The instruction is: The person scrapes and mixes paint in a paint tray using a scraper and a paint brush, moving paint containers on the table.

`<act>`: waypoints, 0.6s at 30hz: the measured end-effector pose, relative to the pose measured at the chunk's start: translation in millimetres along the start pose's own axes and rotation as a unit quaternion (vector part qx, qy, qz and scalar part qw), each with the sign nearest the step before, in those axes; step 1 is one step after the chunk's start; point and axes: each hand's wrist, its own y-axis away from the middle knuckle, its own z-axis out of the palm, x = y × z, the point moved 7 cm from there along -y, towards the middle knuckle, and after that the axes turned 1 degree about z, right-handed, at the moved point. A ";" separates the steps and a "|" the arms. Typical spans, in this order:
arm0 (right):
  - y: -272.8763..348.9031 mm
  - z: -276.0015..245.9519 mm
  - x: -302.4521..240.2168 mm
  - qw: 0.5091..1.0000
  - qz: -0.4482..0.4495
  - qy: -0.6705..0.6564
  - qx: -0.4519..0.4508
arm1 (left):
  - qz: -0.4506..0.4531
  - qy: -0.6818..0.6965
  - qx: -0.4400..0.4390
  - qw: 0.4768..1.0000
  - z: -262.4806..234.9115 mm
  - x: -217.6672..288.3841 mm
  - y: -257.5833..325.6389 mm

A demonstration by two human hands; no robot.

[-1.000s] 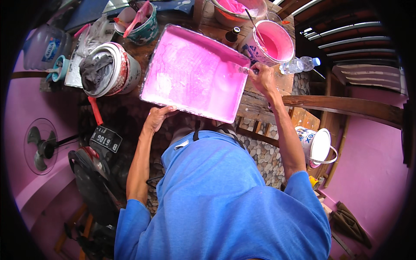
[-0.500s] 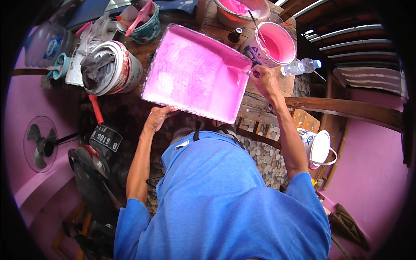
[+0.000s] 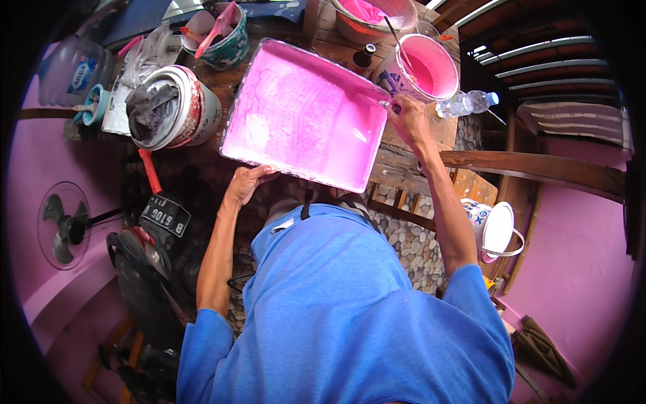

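A wide paint tray [image 3: 282,101] coated with wet pink paint lies before me, over the near edge of the wooden table. My left hand [image 3: 247,182] grips its near rim toward the left corner, thumb on top and fingers hidden underneath. At the tray's far right corner is my right hand [image 3: 409,121], its fingers closed around a small item with a pale, paint-smeared tip. What that item is, I cannot make out. Just beyond that hand, a white bucket [image 3: 404,84] holds pink paint, with a thin stick [image 3: 397,40] leaning in it.
A clear plastic bottle [image 3: 468,104] lies right of the bucket. Behind the tray stand a dark bottle [image 3: 363,57], a pink-stained basin [image 3: 377,27] and a green pail [image 3: 229,50] with tools. At left is a lidded bucket [image 3: 202,114] topped with a dark rag [image 3: 153,111].
My right hand has shifted slightly away from me along the tray's right edge. The shine on the pink paint differs a little. My left hand stays at the near rim.
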 end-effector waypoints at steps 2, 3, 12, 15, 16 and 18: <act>-4.2 6.2 4.4 1.000 0.001 0.000 0.004 | -0.002 -0.002 0.000 1.000 0.6 0.2 0.0; -4.4 8.1 5.7 1.000 0.001 0.001 0.008 | 0.000 0.001 -0.003 1.000 0.7 -0.2 -0.7; 13.6 -3.8 -3.7 1.000 0.021 -0.008 -0.011 | 0.003 0.002 -0.007 1.000 -0.3 -0.7 -1.1; 7.2 2.2 1.5 0.999 0.019 0.030 -0.007 | 0.002 -0.001 -0.006 1.000 0.2 0.2 -0.9; 7.4 7.0 4.8 0.999 0.022 0.033 -0.016 | 0.003 -0.002 -0.007 1.000 0.6 0.5 -0.8; 9.7 12.0 6.5 0.999 0.035 -0.006 -0.035 | 0.003 0.001 -0.005 1.000 0.3 -1.0 -1.1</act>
